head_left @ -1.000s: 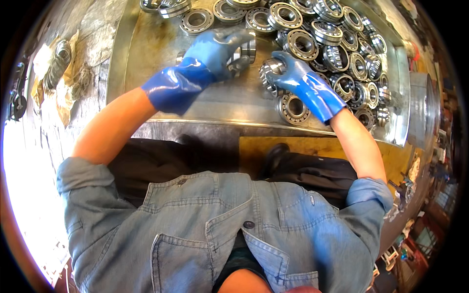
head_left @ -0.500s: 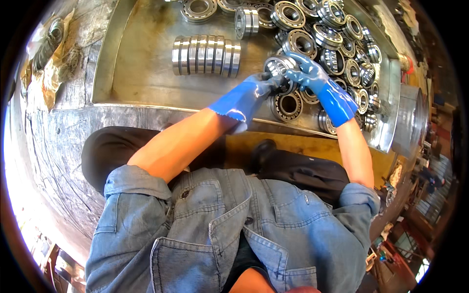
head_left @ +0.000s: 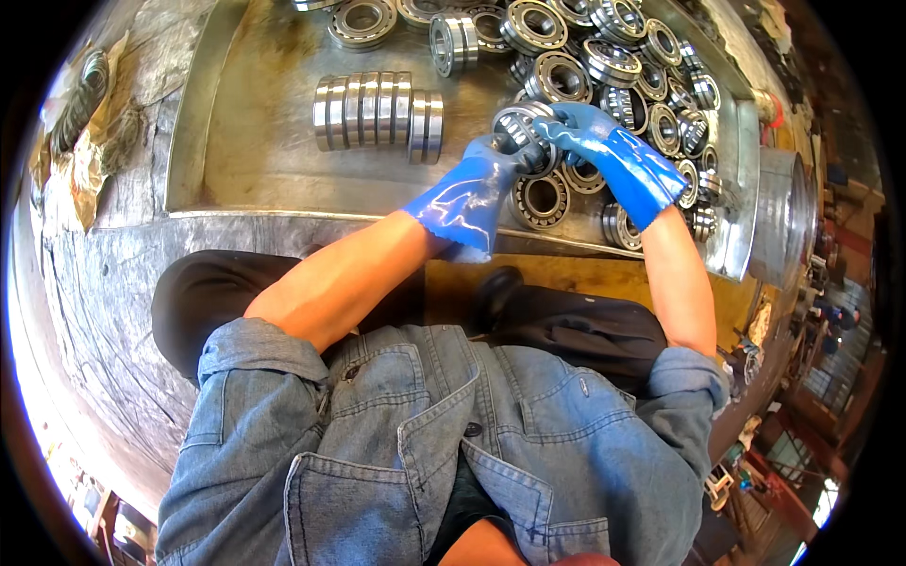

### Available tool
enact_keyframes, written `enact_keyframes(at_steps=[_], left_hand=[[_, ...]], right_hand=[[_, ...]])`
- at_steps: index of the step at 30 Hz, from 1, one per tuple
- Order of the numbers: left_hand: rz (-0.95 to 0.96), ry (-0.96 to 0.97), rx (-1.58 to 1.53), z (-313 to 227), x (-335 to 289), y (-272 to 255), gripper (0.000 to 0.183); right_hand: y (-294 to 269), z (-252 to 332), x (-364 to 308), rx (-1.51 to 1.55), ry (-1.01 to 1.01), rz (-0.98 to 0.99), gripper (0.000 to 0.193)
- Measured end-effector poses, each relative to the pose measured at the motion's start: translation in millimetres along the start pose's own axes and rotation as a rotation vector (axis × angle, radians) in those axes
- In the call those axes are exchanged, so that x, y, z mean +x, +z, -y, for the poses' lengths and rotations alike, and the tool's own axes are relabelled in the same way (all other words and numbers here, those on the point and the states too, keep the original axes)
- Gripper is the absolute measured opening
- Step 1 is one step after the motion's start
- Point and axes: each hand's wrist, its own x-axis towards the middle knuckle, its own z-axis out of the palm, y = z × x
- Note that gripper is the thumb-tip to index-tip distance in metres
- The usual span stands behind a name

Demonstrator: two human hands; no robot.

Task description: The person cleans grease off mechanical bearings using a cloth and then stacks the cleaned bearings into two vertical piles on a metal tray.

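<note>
Between my gloved hands is a steel roller bearing [head_left: 519,124], tilted so that its rollers and ring edge show. My left hand [head_left: 493,162], in a blue rubber glove, is closed around its lower left side. The fingers of my right hand [head_left: 587,134], gloved alike, are bent onto its right edge and partly hide it. Left of my hands, a row of bearings [head_left: 363,111] lies on edge, side by side. At its right end one bearing [head_left: 426,127] sits nearer to me than the others. Just below the held bearing, another bearing [head_left: 541,200] lies in the tray.
A shallow metal tray [head_left: 255,160] with raised walls holds everything. Loose bearings [head_left: 613,61] are heaped along its right and far parts. Crumpled brown paper [head_left: 83,184] lies on the worn surface at left. A metal cylinder [head_left: 783,217] stands beyond the tray's right wall.
The held bearing has turned, so more of its rollers face me. The row's right-end bearing has shifted nearer to me, out of line. My right hand's fingers have closed in on the held bearing.
</note>
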Motion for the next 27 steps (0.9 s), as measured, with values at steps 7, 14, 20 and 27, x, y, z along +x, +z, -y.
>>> enact_keyframes(at_steps=[7,14,20,27], left_hand=[[0.035,0.048,-0.041,4,-2,1,0.037],[0.047,0.109,0.037,-2,-3,12,0.029],[0.108,0.275,0.55,-1,13,13,0.031],[-0.167,0.216,0.143,10,18,1,0.022]], right_hand=[[4,37,-11,-0.485,0.018,-0.073,0.056],[-2,18,-14,-0.298,0.12,-0.095,0.064],[-4,34,-24,-0.296,0.072,-0.1,0.092],[10,-11,-4,-0.358,0.124,-0.303,0.086]])
